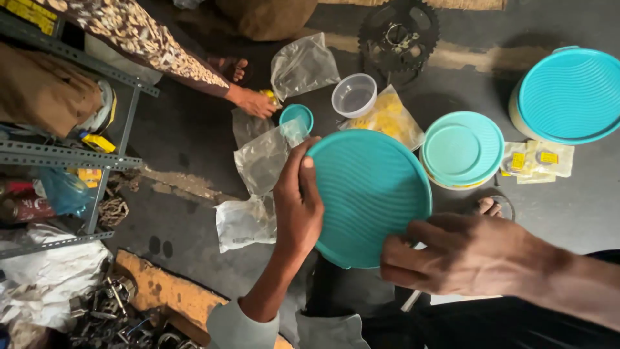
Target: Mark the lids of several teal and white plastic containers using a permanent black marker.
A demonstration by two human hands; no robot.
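Note:
A large round teal lid (368, 194) with ridged rings is held tilted above the dark floor. My left hand (297, 207), on a grey-sleeved arm, is shut on the lid's left edge, thumb on top. My right hand (452, 252) grips its lower right rim. Just right of the lid stands a round container with a teal lid (462, 148). A bigger tub with a teal lid (568, 94) stands at the far right.
Another person's hand (255, 103), in a patterned sleeve, touches something yellow beside a small teal lid (296, 116). Nearby are a clear cup (354, 95), plastic bags (261, 158), a yellow-filled bag (387, 116), a sprocket (398, 35), small packets (536, 158), a metal rack (71, 158) and scrap parts (110, 310).

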